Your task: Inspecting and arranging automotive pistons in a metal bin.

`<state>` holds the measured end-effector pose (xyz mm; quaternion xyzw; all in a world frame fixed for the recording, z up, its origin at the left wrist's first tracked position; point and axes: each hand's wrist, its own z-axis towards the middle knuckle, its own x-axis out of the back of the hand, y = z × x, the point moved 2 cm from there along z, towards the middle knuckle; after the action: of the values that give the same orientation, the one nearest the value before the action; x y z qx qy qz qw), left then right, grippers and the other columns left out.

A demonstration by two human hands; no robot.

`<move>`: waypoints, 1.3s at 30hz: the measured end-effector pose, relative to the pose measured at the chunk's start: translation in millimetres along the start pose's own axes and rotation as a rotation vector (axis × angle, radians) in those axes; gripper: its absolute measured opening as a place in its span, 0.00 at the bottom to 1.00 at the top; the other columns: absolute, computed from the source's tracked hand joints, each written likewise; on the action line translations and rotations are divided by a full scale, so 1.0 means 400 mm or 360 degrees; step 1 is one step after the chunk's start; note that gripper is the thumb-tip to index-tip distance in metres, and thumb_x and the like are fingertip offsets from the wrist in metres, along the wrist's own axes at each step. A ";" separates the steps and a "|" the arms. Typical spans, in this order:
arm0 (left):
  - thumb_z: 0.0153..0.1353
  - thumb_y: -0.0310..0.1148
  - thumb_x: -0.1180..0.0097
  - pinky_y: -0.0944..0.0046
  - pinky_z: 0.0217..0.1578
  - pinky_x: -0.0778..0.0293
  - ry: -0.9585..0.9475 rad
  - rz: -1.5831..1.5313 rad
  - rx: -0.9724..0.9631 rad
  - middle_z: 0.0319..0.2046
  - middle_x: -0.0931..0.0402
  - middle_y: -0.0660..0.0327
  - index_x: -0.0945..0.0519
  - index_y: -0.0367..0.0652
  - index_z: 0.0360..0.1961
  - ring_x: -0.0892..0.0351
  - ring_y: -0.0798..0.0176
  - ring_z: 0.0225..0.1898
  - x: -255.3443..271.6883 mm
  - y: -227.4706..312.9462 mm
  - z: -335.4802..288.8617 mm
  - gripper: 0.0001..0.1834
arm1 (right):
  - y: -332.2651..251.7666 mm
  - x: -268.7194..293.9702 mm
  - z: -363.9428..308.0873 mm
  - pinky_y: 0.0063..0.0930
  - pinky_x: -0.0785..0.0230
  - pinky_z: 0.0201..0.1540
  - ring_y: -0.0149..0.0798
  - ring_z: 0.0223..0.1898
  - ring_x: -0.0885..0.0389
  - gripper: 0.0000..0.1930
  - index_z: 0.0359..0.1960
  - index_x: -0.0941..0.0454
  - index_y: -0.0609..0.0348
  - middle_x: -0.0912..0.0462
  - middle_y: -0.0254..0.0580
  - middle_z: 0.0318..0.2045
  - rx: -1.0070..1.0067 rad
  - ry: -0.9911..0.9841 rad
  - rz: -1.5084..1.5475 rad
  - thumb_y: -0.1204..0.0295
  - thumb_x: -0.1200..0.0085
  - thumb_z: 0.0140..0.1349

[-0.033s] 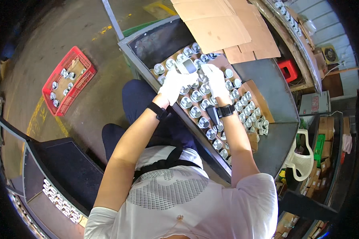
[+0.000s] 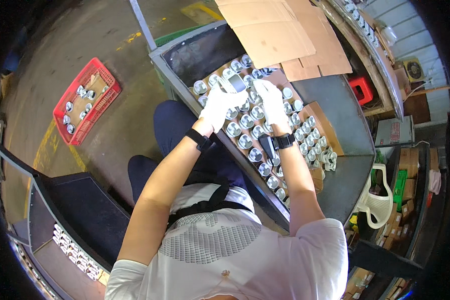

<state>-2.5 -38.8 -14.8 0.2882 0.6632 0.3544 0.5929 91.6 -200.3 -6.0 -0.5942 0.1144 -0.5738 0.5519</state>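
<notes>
Evidently, left hand [image 2: 216, 107] clasped metal part [image 2: 236, 83] | right hand [image 2: 270, 97] sat just rightward, grip untellable | cardboard [image 2: 330, 127] lay under other parts [image 2: 246, 121], likely against scratches

The gloves [image 2: 217, 109] are white, the metal parts [image 2: 246, 121] silvery, the desk [image 2: 330, 97] grey, the cardboard [image 2: 272, 37] brown, the basket [image 2: 97, 113] red, the wristbands [image 2: 200, 141] black, and the white shirt [image 2: 295, 250] bears a grey grid-like print [image 2: 210, 240].

From the person's head, the wide view looks steeply down over the shirt [image 2: 210, 270], close to the arms [image 2: 157, 197], with left hand [image 2: 216, 110] and right hand [image 2: 270, 102] farther off, floor [image 2: 135, 82] left of them and a chair [image 2: 377, 202] to their right.
</notes>
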 end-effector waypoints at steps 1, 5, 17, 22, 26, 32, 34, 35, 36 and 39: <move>0.55 0.26 0.32 0.71 0.44 0.23 0.0042 -0.0008 -0.0025 0.45 0.21 0.65 0.24 0.40 0.57 0.21 0.71 0.43 -0.002 -0.002 -0.001 0.27 | -0.018 -0.001 -0.002 0.32 0.30 0.53 0.40 0.48 0.20 0.15 0.50 0.19 0.63 0.17 0.45 0.46 -0.0027 -0.0009 0.0098 0.68 0.51 0.69; 0.56 0.24 0.33 0.70 0.45 0.23 0.0162 0.0150 -0.0235 0.44 0.20 0.63 0.23 0.40 0.55 0.20 0.70 0.44 0.005 -0.021 0.013 0.24 | -0.021 -0.027 -0.004 0.37 0.31 0.56 0.44 0.50 0.21 0.15 0.51 0.19 0.60 0.18 0.47 0.48 0.0056 -0.0231 -0.0020 0.69 0.52 0.68; 0.56 0.26 0.33 0.68 0.48 0.23 0.0013 0.0452 -0.0387 0.49 0.23 0.58 0.26 0.36 0.57 0.22 0.66 0.47 0.020 0.011 -0.001 0.26 | 0.022 -0.037 0.021 0.41 0.32 0.57 0.48 0.52 0.23 0.14 0.51 0.20 0.60 0.20 0.49 0.49 0.0123 -0.0144 -0.0142 0.70 0.53 0.69; 0.56 0.27 0.33 0.67 0.47 0.24 0.0021 0.0292 -0.0301 0.46 0.21 0.58 0.24 0.35 0.53 0.22 0.68 0.46 0.036 0.011 -0.007 0.23 | -0.019 -0.045 0.030 0.40 0.31 0.54 0.48 0.51 0.23 0.14 0.51 0.21 0.61 0.20 0.49 0.47 0.0121 -0.0140 -0.0041 0.71 0.54 0.69; 0.56 0.27 0.33 0.69 0.41 0.23 0.0109 0.0615 -0.0662 0.40 0.18 0.60 0.22 0.37 0.47 0.21 0.71 0.41 0.034 0.007 0.007 0.18 | -0.036 -0.060 0.044 0.38 0.30 0.51 0.46 0.48 0.22 0.13 0.49 0.20 0.61 0.19 0.48 0.45 0.0231 -0.0114 -0.0016 0.71 0.54 0.69; 0.53 0.30 0.29 0.68 0.36 0.23 0.0192 0.1571 -0.0998 0.33 0.17 0.61 0.19 0.38 0.40 0.19 0.70 0.34 0.071 -0.003 0.021 0.15 | -0.092 -0.078 0.054 0.34 0.29 0.47 0.42 0.44 0.21 0.13 0.48 0.20 0.63 0.18 0.46 0.43 0.0127 -0.0064 0.0217 0.69 0.52 0.70; 0.51 0.30 0.28 0.67 0.36 0.22 0.0272 0.1231 -0.0903 0.33 0.17 0.61 0.19 0.38 0.39 0.19 0.69 0.34 0.066 -0.001 0.018 0.16 | -0.092 -0.078 0.052 0.33 0.29 0.47 0.40 0.44 0.21 0.14 0.48 0.20 0.64 0.18 0.46 0.42 0.0095 -0.0059 0.0234 0.68 0.51 0.70; 0.50 0.30 0.27 0.66 0.37 0.22 0.0320 0.0885 -0.0773 0.33 0.17 0.61 0.20 0.38 0.40 0.18 0.68 0.34 0.060 -0.007 0.014 0.17 | -0.090 -0.079 0.051 0.33 0.29 0.47 0.40 0.44 0.21 0.14 0.48 0.20 0.64 0.18 0.46 0.43 0.0089 -0.0064 0.0235 0.68 0.51 0.70; 0.50 0.30 0.26 0.66 0.37 0.22 0.0342 0.0919 -0.0790 0.34 0.18 0.60 0.21 0.38 0.40 0.18 0.68 0.35 0.059 -0.007 0.012 0.18 | -0.087 -0.077 0.050 0.33 0.29 0.47 0.40 0.44 0.21 0.14 0.48 0.20 0.64 0.18 0.46 0.43 0.0083 -0.0067 0.0234 0.68 0.50 0.70; 0.48 0.30 0.25 0.66 0.37 0.22 0.0362 0.1784 -0.1126 0.35 0.19 0.59 0.23 0.38 0.41 0.18 0.67 0.37 0.059 0.002 -0.001 0.22 | -0.072 -0.080 0.047 0.33 0.29 0.48 0.40 0.45 0.21 0.14 0.49 0.20 0.64 0.18 0.46 0.43 0.0035 -0.0066 0.0330 0.67 0.50 0.70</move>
<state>-5.9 -19.7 -27.8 0.3381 0.3154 0.8328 0.3044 82.5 -155.3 4.0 -0.5848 0.1575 -0.5026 0.6169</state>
